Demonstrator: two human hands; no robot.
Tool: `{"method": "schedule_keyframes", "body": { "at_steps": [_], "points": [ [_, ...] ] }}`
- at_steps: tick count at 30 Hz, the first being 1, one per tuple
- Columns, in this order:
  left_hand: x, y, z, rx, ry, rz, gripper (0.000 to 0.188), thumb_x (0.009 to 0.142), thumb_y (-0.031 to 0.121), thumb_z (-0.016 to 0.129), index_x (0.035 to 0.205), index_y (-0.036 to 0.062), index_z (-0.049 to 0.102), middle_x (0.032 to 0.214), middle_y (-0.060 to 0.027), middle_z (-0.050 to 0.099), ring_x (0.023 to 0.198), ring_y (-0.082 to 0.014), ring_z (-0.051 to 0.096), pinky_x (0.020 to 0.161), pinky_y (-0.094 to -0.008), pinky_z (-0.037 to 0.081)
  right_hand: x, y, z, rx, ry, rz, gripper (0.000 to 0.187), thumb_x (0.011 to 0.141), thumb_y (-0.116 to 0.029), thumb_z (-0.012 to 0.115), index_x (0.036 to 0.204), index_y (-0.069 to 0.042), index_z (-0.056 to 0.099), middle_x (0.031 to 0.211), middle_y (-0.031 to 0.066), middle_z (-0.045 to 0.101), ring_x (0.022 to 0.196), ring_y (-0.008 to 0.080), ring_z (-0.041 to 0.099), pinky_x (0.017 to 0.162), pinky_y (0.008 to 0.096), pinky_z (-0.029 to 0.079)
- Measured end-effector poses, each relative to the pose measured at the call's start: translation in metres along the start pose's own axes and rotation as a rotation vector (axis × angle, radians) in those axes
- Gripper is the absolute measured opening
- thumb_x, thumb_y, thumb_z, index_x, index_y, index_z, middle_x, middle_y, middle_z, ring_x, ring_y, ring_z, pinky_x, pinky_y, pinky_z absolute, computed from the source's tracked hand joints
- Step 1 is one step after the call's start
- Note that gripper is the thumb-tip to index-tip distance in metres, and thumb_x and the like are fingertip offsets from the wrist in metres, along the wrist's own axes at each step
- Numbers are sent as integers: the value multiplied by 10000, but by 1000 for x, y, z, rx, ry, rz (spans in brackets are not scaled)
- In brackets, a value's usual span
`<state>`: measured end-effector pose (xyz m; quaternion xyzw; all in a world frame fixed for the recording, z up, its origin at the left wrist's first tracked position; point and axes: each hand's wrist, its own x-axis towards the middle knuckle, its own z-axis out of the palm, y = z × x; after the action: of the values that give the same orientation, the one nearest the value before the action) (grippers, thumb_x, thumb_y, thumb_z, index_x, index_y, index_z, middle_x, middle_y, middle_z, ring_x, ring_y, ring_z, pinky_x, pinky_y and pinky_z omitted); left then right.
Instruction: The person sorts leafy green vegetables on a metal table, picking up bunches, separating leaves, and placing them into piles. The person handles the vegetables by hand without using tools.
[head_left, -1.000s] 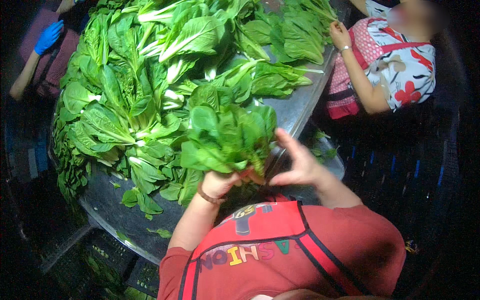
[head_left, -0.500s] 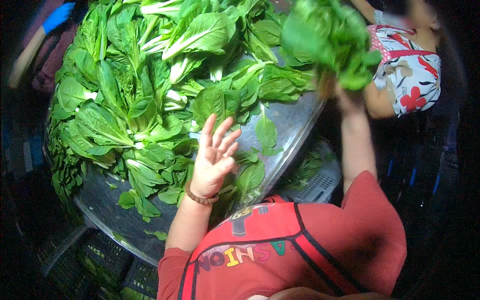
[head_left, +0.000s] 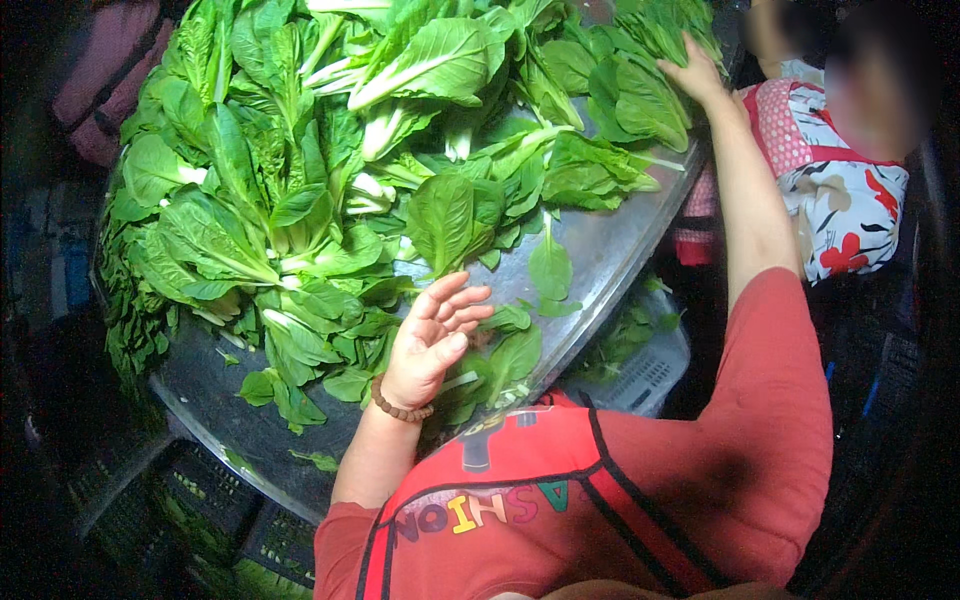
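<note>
Leafy green vegetables with pale stalks [head_left: 240, 200] lie heaped across a round metal table [head_left: 610, 235]. At the far right rim my right hand [head_left: 700, 78] reaches out with its fingers stretched, touching a bunch of greens [head_left: 655, 50] that rests on the heap's edge. My left hand [head_left: 430, 340], a brown beaded bracelet on its wrist, hovers palm up over the near side of the table. Its fingers are loosely curled and apart, with nothing in them. Close to it are a large upright leaf [head_left: 442, 220] and some loose leaves [head_left: 515, 355].
Beneath the right rim stands a grey plastic basket [head_left: 655, 365] with leaves in it. Dark crates [head_left: 205, 490] holding greens are at the lower left. Another person in a flowered top [head_left: 840, 210] is close by at the right; purple cloth [head_left: 110, 80] shows at the far left.
My right hand has moved away from me, and the bunch it held raised now lies at the table's far right. My left hand has dropped slightly. The blue-gloved hand at the upper left is gone from view.
</note>
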<state>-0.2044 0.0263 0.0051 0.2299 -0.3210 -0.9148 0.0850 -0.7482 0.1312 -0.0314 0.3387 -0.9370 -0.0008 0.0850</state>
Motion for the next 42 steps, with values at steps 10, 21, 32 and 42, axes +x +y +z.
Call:
{"method": "schedule_keyframes", "body": {
  "at_steps": [10, 21, 32, 42],
  "points": [
    [-20, -5, 2, 8, 20, 22, 627, 777, 254, 648, 1285, 46, 345, 1224, -148, 475, 1075, -237, 510, 930, -347, 379, -34, -139, 9, 35, 113, -221, 515, 722, -346, 666, 1140, -73, 538, 1166, 139, 537, 1106, 276, 481, 940, 416, 378],
    [-32, -10, -9, 32, 25, 10, 548, 805, 211, 612, 1268, 47, 370, 1199, -132, 499, 1061, -215, 519, 909, -322, 394, -31, -114, -95, 1981, 252, 161, 272, 886, -194, 472, 1084, -22, 543, 1020, 45, 600, 938, 206, 559, 867, 366, 421],
    [-30, -16, -4, 61, 30, -31, 545, 809, 222, 604, 1268, 44, 370, 1202, -136, 496, 1051, -211, 524, 903, -315, 395, -50, -68, -134, 1111, 457, 18, 269, 861, -152, 539, 1088, -8, 542, 978, 69, 594, 879, 181, 548, 798, 311, 433],
    [-20, -13, -8, 37, 33, 2, 514, 822, 183, 587, 1266, 39, 371, 1198, -136, 499, 1045, -198, 530, 893, -301, 410, -18, -5, -4, 291, -100, -1, 571, 812, -517, 494, 1183, -84, 520, 1153, 184, 540, 1068, 337, 511, 905, 389, 401]
  ]
}}
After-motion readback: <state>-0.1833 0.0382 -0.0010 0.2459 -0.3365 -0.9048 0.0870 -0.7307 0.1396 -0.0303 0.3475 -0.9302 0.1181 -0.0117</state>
